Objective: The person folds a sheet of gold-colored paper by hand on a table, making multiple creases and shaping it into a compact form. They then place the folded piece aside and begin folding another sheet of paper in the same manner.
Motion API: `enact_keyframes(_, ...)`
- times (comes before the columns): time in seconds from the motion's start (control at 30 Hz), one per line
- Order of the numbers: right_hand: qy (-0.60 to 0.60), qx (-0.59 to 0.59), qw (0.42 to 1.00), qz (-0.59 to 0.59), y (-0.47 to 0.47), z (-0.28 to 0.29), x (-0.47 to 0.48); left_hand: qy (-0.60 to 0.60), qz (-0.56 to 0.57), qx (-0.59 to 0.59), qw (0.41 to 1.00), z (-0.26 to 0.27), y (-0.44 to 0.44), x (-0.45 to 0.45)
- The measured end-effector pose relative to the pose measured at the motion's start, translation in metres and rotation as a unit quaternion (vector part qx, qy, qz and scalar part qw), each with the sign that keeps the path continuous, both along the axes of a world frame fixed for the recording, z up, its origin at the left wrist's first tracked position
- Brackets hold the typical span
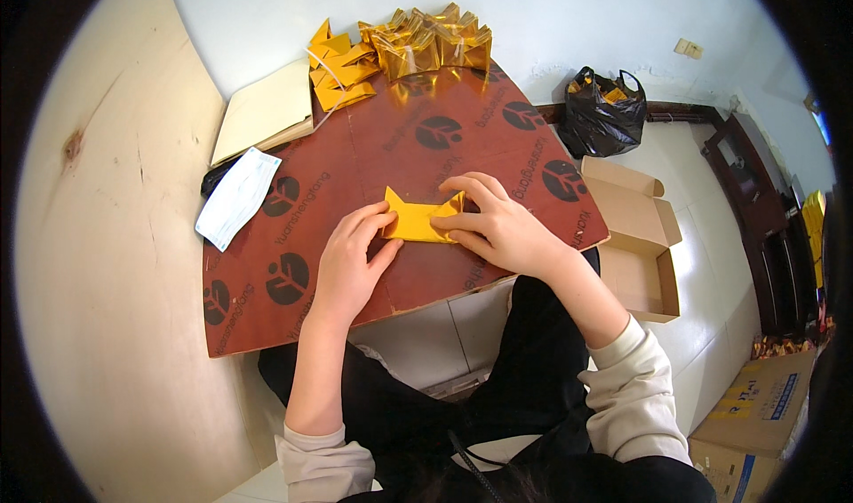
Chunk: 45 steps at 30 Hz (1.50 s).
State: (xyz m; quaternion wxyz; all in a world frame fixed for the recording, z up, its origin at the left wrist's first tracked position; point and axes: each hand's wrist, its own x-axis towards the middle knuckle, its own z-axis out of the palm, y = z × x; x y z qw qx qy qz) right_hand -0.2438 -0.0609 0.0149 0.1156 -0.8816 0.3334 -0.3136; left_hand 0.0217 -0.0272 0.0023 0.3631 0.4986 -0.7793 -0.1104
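A folded piece of gold paper [421,223] lies low over the reddish-brown board table [373,163], its two pointed ends turned up. My left hand [353,253] holds its left end between thumb and fingers. My right hand [500,226] grips the right end, with the index finger raised near the upturned point. Shiny gold folded-paper bundles [426,46] stand in rows at the table's far edge, some with bands around them. Beside them on the left, matte gold folded pieces [343,70] are stacked in a loose pile.
A cream-coloured pad or stack of sheets [266,110] and a face mask [238,198] lie at the table's left. On the floor to the right are a black plastic bag [603,120] with gold pieces, an open cardboard box [633,263] and larger cartons [753,396].
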Motion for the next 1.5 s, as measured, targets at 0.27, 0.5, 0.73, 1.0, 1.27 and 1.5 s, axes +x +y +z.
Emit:
enact_keyframes(0.27, 0.037, -0.051, 0.998, 0.027, 0.01, -0.001, 0.001, 0.0, 0.002, 0.001, 1.0, -0.002, 0.0, 0.001)
enact_keyframes(0.5, 0.018, -0.034, 0.998, 0.043, 0.025, 0.0, -0.011, 0.002, -0.002, 0.03, 1.0, 0.0, 0.0, 0.001)
enact_keyframes(0.73, 0.124, -0.042, 0.991, 0.022, 0.033, -0.005, -0.016, -0.016, -0.004, 0.041, 0.999, 0.0, -0.001, 0.001)
enact_keyframes(1.0, 0.178, -0.042, 0.983, -0.004, 0.039, -0.006, -0.016, -0.027, 0.017, -0.034, 0.999, 0.004, 0.004, -0.007)
enact_keyframes(1.27, 0.069, -0.062, 0.995, -0.04, 0.041, -0.002, -0.018, -0.191, -0.018, 0.047, 0.98, 0.013, 0.026, -0.003)
enact_keyframes(1.5, 0.016, -0.086, 0.993, -0.079, 0.041, -0.005, -0.013, -0.231, -0.009, 0.043, 0.972, 0.014, 0.077, -0.011)
